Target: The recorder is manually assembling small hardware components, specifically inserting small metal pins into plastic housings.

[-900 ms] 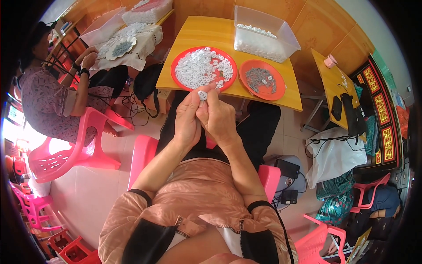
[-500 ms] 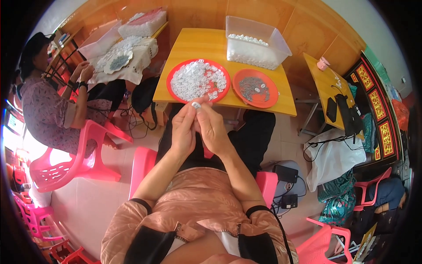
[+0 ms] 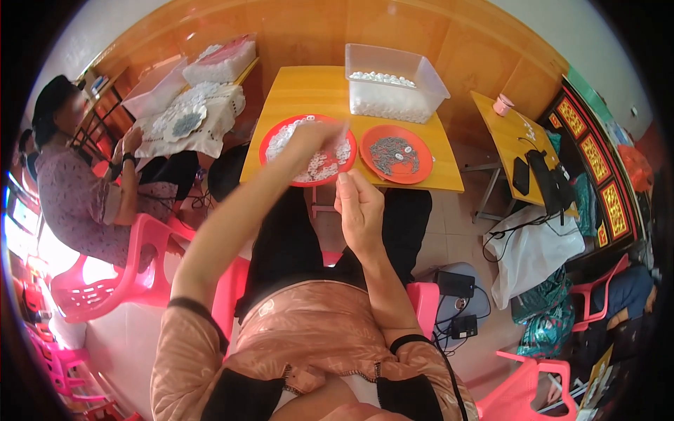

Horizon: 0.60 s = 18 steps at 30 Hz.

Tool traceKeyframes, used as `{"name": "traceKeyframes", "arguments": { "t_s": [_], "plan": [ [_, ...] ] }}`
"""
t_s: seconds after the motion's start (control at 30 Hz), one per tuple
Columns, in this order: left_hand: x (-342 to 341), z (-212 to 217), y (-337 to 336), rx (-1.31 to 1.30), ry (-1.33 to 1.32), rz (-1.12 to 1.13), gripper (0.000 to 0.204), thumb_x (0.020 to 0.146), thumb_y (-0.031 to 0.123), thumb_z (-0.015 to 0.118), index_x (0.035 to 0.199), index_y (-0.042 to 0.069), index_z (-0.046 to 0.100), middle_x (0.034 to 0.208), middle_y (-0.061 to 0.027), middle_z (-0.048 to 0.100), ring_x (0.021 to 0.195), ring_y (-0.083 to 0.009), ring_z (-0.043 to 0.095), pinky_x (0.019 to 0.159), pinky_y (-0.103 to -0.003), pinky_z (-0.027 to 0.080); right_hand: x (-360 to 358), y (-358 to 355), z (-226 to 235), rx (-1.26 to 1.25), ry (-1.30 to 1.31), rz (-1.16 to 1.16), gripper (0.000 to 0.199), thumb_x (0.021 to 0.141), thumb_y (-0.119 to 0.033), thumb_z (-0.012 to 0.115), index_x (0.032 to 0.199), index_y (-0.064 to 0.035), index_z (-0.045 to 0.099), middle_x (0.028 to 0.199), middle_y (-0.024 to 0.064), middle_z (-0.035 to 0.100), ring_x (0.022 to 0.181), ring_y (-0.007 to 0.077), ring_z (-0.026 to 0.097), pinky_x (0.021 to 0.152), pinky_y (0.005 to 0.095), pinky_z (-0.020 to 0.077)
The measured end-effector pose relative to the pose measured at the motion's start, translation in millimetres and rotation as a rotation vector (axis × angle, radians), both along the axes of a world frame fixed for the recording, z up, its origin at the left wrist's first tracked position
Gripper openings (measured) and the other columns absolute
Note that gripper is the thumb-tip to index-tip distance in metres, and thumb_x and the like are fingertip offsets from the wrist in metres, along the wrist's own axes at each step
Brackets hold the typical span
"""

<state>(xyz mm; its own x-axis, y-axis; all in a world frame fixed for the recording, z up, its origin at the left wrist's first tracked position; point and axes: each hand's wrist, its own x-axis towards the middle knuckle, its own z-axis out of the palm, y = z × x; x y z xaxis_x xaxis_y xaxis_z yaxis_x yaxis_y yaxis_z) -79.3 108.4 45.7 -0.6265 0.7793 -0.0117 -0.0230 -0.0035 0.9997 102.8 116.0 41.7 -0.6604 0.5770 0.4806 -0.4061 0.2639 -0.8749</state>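
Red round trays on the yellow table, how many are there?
2: a left red tray of white pieces, partly behind the left hand, and a right red tray of grey pieces.

A round red plastic plate [image 3: 270,144] heaped with small white pieces lies flat at the near edge of the yellow tabletop [image 3: 309,88], with the blurred left hand [image 3: 314,133] over its middle. Just beside it on the right lies a second round red plate [image 3: 421,168] holding a thin scatter of greyish pieces and a few white ones.
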Motion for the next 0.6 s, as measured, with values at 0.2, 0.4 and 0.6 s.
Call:
{"name": "traceKeyframes", "arguments": {
  "t_s": [0.2, 0.4, 0.6],
  "plan": [
    [-6, 72, 52, 0.476, -0.183, -0.055, 0.044, 0.094, 0.029, 0.052, 0.129, 0.005, 0.042, 0.12, -0.0135, 0.055, 0.103, -0.0214, 0.058, 0.089, -0.031, 0.046, 1, -4, -1, 0.151, 0.081, -0.057, 0.032, 0.095, -0.013, 0.042, 0.065, -0.0036, 0.042, 0.054, -0.0012, 0.039, 0.049, 0.0055, 0.035, 0.045, 0.0218, 0.0269],
    [114, 49, -58, 0.453, -0.404, -0.264, 0.031, 0.091, 0.032, 0.056, 0.094, 0.001, 0.057, 0.086, -0.0058, 0.059, 0.073, -0.0132, 0.054, 0.065, -0.025, 0.044, 10, 19, -2, -0.297, 0.386, -0.232, 0.033, 0.095, -0.018, 0.035, 0.063, -0.0101, 0.033, 0.049, -0.0019, 0.03, 0.041, 0.0062, 0.025, 0.04, 0.023, 0.019],
    [184, 49, -147, 0.548, -0.4, -1.447, 0.064, 0.076, 0.044, 0.073, 0.112, -0.005, 0.052, 0.1, -0.014, 0.059, 0.082, -0.0182, 0.056, 0.069, -0.028, 0.045, 11, 32, 2, -0.719, 0.423, -0.061, 0.033, 0.095, -0.03, 0.04, 0.068, -0.0129, 0.034, 0.048, -0.0036, 0.026, 0.04, 0.0075, 0.02, 0.039, 0.0242, 0.0173]
  ]
}}
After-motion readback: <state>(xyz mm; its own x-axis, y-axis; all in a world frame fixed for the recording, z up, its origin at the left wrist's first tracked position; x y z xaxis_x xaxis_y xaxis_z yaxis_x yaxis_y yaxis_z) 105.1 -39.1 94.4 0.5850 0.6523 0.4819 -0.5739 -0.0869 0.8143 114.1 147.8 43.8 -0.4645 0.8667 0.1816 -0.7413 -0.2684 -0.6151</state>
